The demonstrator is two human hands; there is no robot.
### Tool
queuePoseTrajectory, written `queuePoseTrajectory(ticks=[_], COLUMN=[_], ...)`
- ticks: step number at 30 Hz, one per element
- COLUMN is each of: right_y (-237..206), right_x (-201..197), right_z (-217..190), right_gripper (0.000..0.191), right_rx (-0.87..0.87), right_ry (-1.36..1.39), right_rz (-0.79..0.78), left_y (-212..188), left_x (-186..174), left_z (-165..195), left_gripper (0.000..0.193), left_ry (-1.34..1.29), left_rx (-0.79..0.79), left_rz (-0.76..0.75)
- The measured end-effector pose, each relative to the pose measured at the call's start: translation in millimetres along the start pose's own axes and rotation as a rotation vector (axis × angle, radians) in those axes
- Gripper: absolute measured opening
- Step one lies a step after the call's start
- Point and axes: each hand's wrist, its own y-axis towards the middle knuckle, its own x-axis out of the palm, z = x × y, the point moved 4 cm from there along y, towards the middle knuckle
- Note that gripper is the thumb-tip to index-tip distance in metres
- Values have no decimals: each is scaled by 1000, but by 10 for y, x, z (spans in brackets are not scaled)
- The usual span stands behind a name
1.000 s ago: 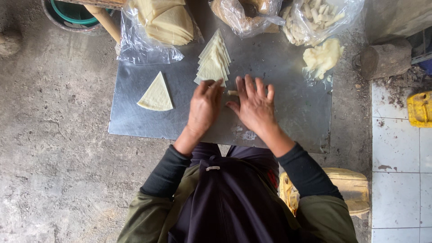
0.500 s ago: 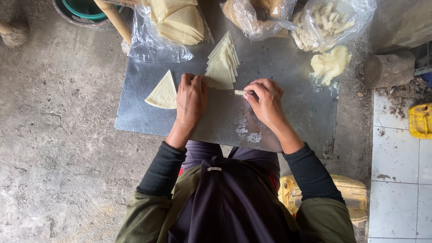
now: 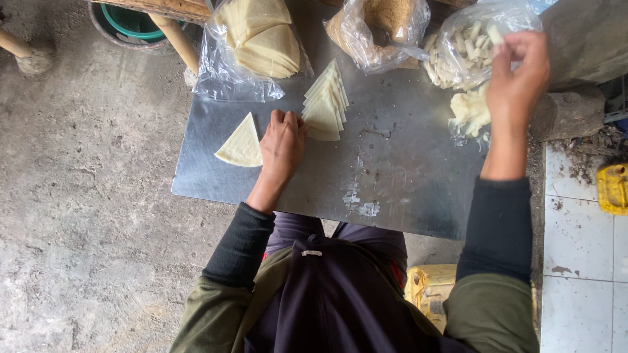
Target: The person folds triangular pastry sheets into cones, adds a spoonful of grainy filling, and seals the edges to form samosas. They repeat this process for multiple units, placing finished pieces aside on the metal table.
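Observation:
My left hand [image 3: 282, 145] lies on the metal table [image 3: 405, 176], its bent fingertips touching the lower left edge of a fanned stack of pale triangular dough sheets [image 3: 327, 101]. Whether it grips a sheet is hidden. A single triangular sheet [image 3: 241, 144] lies flat just left of that hand. My right hand [image 3: 518, 73] is raised at the far right, fingers pinched on a small pale dough stick [image 3: 495, 33] at the mouth of a clear bag of similar sticks [image 3: 458, 49]. A loose heap of the sticks [image 3: 471, 111] lies on the table below that hand.
A clear bag of more dough sheets [image 3: 258, 39] sits at the table's back left, and a bag of brown crumbs [image 3: 386, 26] at the back middle. A green bucket [image 3: 131, 23] and wooden legs [image 3: 176, 39] stand on the concrete. There is a yellow container [image 3: 613, 188] on the tiles.
My right hand left the table's middle and rose to the bag of sticks at the far right. My left hand shifted right, from near the single sheet to the stack's edge.

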Motion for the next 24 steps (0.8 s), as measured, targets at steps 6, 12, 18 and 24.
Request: queuePoseTrajectory(ticks=[6, 12, 18, 24], right_y=[-139, -1406, -1387, -1216], right_x=[156, 737, 1359, 1508], right_z=[-394, -1633, -1941, -1959], right_gripper=[14, 26, 39, 26], right_rx=[-248, -518, -357, -178], right_ry=[-58, 39, -19, 49], right_rz=[166, -174, -472, -424], left_y=[-64, -5, 4, 126], left_x=[14, -8, -47, -165], left_z=[106, 101, 228, 309], left_gripper=[21, 13, 17, 17], left_ry=[68, 105, 69, -416], left_rx=[-45, -14, 69, 59], left_rz=[9, -66, 25, 85])
